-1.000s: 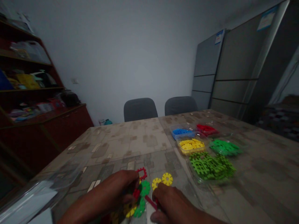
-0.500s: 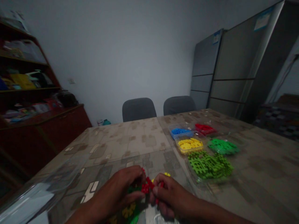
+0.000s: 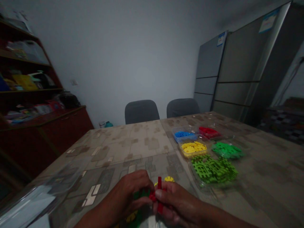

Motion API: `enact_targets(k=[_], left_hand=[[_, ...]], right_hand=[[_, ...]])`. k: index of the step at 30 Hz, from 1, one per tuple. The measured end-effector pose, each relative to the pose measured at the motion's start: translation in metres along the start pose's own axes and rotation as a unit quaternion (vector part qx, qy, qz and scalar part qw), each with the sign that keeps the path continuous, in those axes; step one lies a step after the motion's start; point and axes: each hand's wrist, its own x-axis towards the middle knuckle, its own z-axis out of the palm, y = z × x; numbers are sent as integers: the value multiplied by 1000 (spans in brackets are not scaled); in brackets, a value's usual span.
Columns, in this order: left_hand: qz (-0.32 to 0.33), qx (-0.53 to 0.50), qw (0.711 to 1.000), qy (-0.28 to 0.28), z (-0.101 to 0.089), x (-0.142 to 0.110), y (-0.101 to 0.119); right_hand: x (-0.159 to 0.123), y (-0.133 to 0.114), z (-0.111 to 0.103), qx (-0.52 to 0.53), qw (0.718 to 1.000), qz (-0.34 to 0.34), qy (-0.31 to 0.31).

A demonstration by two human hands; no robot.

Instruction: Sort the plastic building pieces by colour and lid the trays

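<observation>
At the near edge of the table my two hands meet over small red plastic building pieces. My right hand (image 3: 177, 202) pinches a red piece (image 3: 160, 182), which stands upright between thumb and fingers. My left hand (image 3: 134, 193) curls its fingers and thumb round a red cluster (image 3: 152, 196) that touches the right fingertips. How these red parts join is hidden by the fingers. Under the left palm lie green pieces, largely covered, and a yellow flower-shaped piece (image 3: 131, 216). Another yellow notched disc (image 3: 169, 179) shows just beyond my right hand.
On the right stand clear trays of light green pieces (image 3: 211, 171), yellow pieces (image 3: 193, 148), green pieces (image 3: 227, 149), blue pieces (image 3: 184, 135) and red pieces (image 3: 209, 131). A clear plastic container (image 3: 30, 202) lies at the left. Two grey chairs (image 3: 142, 111) stand behind the table.
The right hand's red piece has turned upright and now sticks up above the fingers. Both hands have drawn closer together, and more of the yellow disc shows.
</observation>
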Motion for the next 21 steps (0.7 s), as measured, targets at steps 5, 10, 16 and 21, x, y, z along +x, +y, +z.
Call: enact_targets(k=[5,10,16,21], left_hand=[[44,-6,999,6,-9,-3,-2],[53,24,994,88,-22,-4,-3],[57,38,994,91,-26,-2,-8],[53,42,995,76,-25,-1,-12]], right_hand=[[-2,-9,2,-9,999,0,-34],[-16,-47,1,-77,996,-53,-4],[-43,-139,-41,-380,874,-186,241],[-55,-212,-141,-475,761,-187,400]])
